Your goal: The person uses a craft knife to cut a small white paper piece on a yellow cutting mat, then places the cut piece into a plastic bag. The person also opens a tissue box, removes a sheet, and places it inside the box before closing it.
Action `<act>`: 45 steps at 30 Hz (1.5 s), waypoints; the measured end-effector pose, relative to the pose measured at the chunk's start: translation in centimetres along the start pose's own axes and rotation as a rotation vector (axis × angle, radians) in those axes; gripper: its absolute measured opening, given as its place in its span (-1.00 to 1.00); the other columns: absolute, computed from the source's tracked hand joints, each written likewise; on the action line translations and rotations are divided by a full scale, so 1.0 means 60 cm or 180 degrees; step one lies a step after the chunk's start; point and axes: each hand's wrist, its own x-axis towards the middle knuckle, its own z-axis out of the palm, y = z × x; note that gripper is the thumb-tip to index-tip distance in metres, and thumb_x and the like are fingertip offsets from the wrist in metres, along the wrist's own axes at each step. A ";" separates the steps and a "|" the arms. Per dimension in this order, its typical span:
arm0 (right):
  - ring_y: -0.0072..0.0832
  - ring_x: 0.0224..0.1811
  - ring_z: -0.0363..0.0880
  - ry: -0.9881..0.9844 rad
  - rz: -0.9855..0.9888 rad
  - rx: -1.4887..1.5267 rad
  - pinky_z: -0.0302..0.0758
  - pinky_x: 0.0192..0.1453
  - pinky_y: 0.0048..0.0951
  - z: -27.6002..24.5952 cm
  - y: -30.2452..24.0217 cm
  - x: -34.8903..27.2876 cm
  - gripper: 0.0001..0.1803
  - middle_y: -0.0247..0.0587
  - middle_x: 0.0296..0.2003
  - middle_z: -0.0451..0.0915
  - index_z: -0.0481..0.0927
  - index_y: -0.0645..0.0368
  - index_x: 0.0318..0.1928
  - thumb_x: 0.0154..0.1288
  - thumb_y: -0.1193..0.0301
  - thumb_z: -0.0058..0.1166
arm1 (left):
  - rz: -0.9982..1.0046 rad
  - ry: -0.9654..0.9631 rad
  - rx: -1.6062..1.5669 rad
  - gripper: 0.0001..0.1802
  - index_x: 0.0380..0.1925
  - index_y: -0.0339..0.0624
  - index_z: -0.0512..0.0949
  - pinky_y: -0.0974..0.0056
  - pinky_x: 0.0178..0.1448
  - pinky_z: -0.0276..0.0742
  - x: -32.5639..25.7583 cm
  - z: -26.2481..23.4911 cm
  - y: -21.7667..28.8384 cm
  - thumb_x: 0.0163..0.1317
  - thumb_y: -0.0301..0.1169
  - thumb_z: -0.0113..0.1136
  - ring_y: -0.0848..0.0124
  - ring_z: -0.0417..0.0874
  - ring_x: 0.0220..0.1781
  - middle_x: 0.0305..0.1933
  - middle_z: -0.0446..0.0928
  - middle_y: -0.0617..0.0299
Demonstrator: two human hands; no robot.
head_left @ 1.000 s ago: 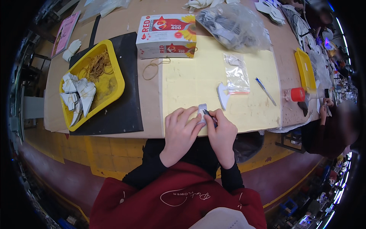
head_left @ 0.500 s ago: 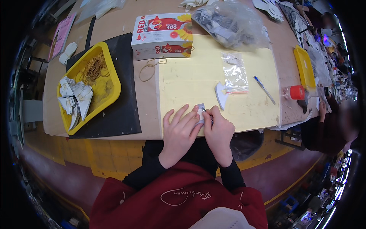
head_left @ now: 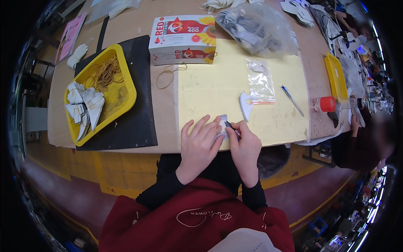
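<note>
While our L grip, spread, steadies grey pc (frame ctr., axis near-vert.), our R grip pinches dark tool alongside.

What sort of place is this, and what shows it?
Likely a small-parts workshop or factory floor: a yellow tray holds cut white pieces and tan bands, a big clear bag is stuffed with grey pieces, and a co-worker sits at right.

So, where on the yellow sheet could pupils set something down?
Free: the yellow sheet between the box and the left hand; also its near right corner, nearer than the pen. Crowded: around the small clear bag and white piece.
</note>
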 end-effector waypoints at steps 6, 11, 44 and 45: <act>-0.15 -0.43 0.69 -0.0187 0.0221 0.0242 0.53 -0.41 -0.28 0.000 0.002 0.019 -0.85 -0.11 -0.47 0.67 0.56 0.15 -0.30 0.31 0.35 0.19 | 0.0160 -0.0140 0.0117 -0.79 -0.13 -0.08 0.62 0.01 0.38 0.16 -0.001 -0.005 -0.009 0.22 -0.37 0.25 0.28 0.49 0.30 0.10 0.60 0.33; -0.17 -0.43 0.70 0.0004 0.0451 0.0888 0.53 -0.40 -0.30 -0.027 0.025 0.003 -0.87 -0.09 -0.46 0.67 0.59 0.19 -0.28 0.30 0.39 0.20 | 0.0161 -0.0066 -0.0037 -0.81 -0.16 -0.05 0.62 0.02 0.36 0.18 0.003 -0.010 0.000 0.21 -0.37 0.26 0.29 0.51 0.22 -0.02 0.60 0.33; -0.16 -0.56 0.62 0.0132 -0.0146 -0.0090 0.45 -0.52 -0.25 -0.003 0.016 -0.008 -0.85 -0.20 -0.56 0.60 0.50 0.09 -0.32 0.32 0.33 0.16 | 0.0107 0.0281 0.0228 -0.80 -0.27 -0.07 0.68 -0.08 0.40 0.13 0.000 0.027 0.009 0.08 -0.48 0.18 0.34 0.56 0.23 -0.19 0.62 0.33; -0.16 -0.56 0.62 0.0155 -0.0146 -0.0073 0.45 -0.52 -0.24 -0.003 0.016 -0.011 -0.85 -0.19 -0.56 0.60 0.50 0.10 -0.32 0.33 0.33 0.16 | 0.0103 0.0300 0.0221 -0.80 -0.26 -0.07 0.68 -0.08 0.40 0.14 -0.001 0.028 0.010 0.09 -0.48 0.18 0.34 0.56 0.23 -0.19 0.62 0.33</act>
